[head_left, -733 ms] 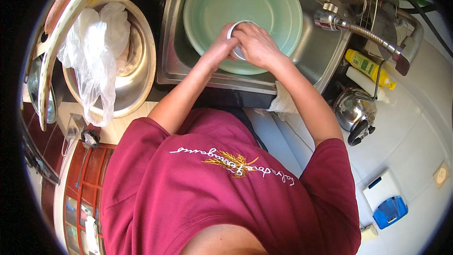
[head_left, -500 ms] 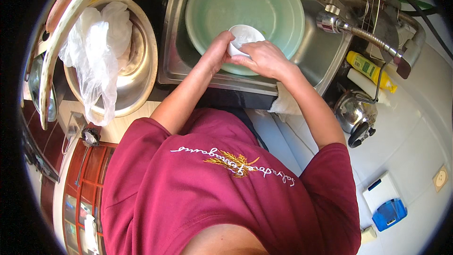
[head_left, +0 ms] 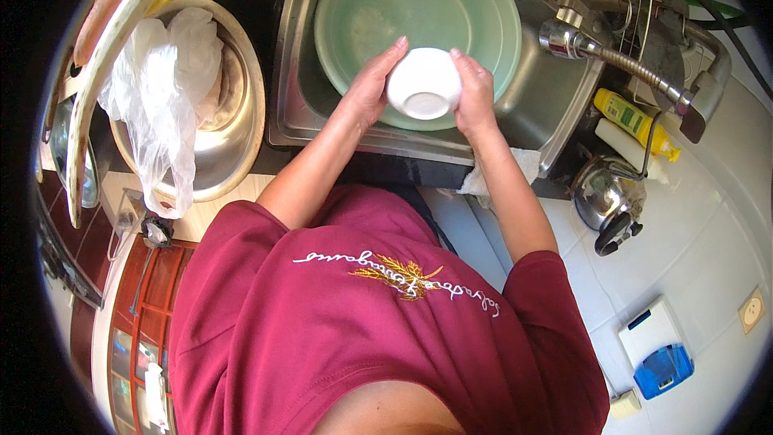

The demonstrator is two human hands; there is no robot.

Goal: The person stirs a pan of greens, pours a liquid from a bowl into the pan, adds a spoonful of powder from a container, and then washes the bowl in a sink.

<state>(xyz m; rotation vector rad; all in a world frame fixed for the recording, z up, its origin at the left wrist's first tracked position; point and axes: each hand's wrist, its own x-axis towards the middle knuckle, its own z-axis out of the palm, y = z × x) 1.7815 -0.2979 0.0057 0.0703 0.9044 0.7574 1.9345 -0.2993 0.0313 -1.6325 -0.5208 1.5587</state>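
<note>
A small white bowl (head_left: 424,79) is held between my two hands, tilted so that its underside and foot ring face me. On its left side, my left hand (head_left: 375,80) grips the rim with the thumb along it. My right hand (head_left: 474,95) clasps the opposite side. The bowl is over the near edge of a large pale green basin (head_left: 386,8), which stands in a steel sink (head_left: 551,89). Water shows in the basin, with a small green scrap in it. The inside of the bowl is hidden.
Left of the sink, a metal basin (head_left: 256,113) holds a crumpled clear plastic bag (head_left: 165,89). A flexible-neck faucet (head_left: 628,60) reaches in from the right. Beyond the sink's right edge lie a yellow bottle (head_left: 632,121) and a steel kettle (head_left: 608,193). A cloth (head_left: 523,163) hangs at the front edge.
The bowl has turned over, from showing its inside to showing its underside. My right hand has moved from the bowl's inside to its right side.
</note>
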